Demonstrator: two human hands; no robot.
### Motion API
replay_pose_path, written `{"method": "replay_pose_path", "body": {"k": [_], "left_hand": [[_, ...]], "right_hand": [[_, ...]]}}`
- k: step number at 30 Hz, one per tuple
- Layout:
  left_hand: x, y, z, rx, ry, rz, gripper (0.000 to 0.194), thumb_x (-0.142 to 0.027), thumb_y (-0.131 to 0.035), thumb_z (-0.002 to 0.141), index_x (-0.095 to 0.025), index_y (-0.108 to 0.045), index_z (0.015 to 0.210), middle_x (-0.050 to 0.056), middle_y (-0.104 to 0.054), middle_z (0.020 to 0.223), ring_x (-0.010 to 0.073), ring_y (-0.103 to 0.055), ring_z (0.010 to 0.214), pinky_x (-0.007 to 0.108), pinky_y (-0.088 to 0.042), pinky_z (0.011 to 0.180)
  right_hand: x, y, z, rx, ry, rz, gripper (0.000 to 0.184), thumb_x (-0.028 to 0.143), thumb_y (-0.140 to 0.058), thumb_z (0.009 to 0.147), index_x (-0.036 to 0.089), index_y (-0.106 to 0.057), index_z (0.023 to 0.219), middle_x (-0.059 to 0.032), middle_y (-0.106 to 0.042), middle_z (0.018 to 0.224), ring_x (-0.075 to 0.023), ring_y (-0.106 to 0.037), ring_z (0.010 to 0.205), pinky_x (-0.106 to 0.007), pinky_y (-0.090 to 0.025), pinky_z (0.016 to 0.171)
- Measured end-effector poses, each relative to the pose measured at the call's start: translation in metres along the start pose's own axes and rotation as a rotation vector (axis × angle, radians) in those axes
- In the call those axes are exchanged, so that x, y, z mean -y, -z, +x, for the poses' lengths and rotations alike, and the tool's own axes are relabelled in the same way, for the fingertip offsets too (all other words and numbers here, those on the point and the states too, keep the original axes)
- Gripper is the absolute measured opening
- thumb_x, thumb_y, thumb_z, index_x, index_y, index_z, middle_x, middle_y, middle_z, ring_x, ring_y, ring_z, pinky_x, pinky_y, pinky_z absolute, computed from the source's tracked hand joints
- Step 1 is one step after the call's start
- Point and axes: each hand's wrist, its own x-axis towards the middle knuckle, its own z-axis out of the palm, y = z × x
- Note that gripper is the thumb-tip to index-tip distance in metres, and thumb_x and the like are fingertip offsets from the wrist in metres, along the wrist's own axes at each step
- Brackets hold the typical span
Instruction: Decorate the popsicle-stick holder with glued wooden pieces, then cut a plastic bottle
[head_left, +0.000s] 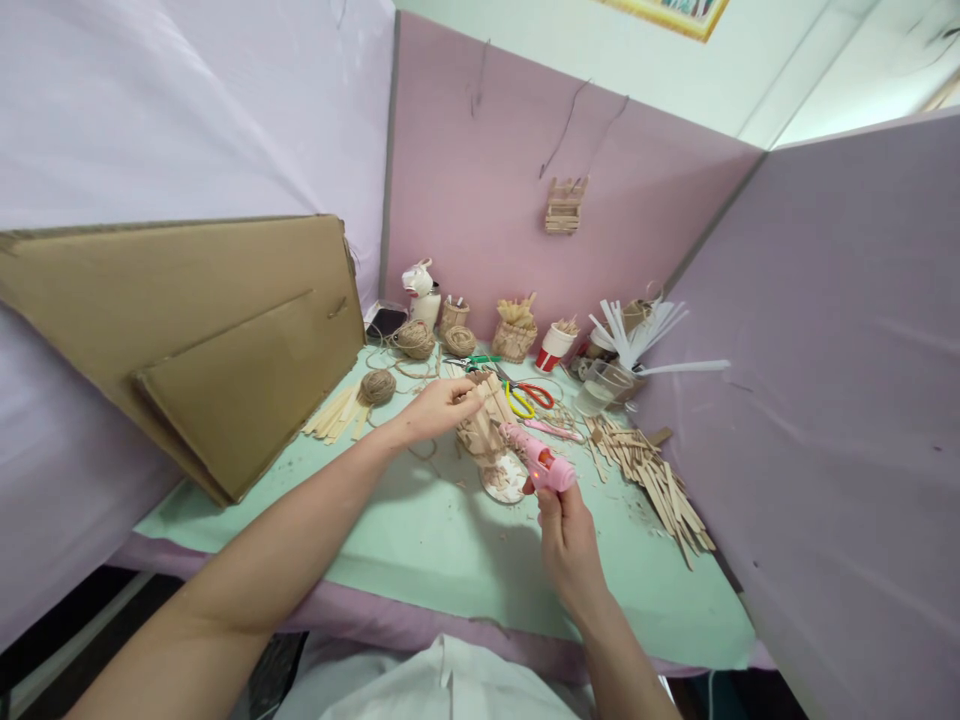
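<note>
My right hand point(568, 530) is wrapped round the handle of a pink hot glue gun point(553, 468), whose small light glows orange. The gun's nozzle points left at a craft piece of pale wooden sticks point(484, 432). At the top left of that piece, my left hand point(448, 405) has its fingers closed on its edge; the exact grip is partly hidden. Below the piece lies a round white base point(506, 480) with bits of wood on it. Just behind are yellow-handled scissors point(519, 402) and red-handled scissors point(536, 392).
Loose sticks point(652, 475) lie to the right, more sticks point(335, 412) to the left. Twine balls point(378, 386), a stick holder point(515, 338), a red-and-white cup point(555, 348) and a clear cup of white glue sticks point(602, 388) stand around. A cardboard box point(255, 350) borders the left.
</note>
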Motion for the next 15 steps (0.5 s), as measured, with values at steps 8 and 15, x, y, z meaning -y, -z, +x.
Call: {"method": "replay_pose_path", "body": {"k": [8, 15], "left_hand": [[0.000, 0.000, -0.001, -0.012, 0.003, 0.013, 0.024, -0.032, -0.048, 0.080, -0.019, -0.039, 0.062, -0.005, -0.033, 0.061, 0.0103, -0.034, 0.060, 0.024, -0.026, 0.056], [-0.001, 0.000, -0.001, -0.023, 0.012, 0.029, 0.028, -0.034, -0.049, 0.080, -0.019, -0.037, 0.061, -0.005, -0.030, 0.060, 0.0099, -0.032, 0.060, 0.024, -0.025, 0.055]], "right_hand": [[0.005, 0.002, 0.001, -0.003, 0.013, 0.001, 0.040, 0.047, -0.033, 0.097, 0.019, -0.059, 0.110, -0.0091, -0.067, 0.093, -0.0183, -0.056, 0.067, -0.029, -0.042, 0.058], [0.012, 0.007, 0.005, -0.024, 0.079, -0.053, 0.040, 0.045, -0.035, 0.097, 0.019, -0.060, 0.114, -0.0076, -0.067, 0.084, -0.0205, -0.059, 0.069, -0.030, -0.045, 0.060]]}}
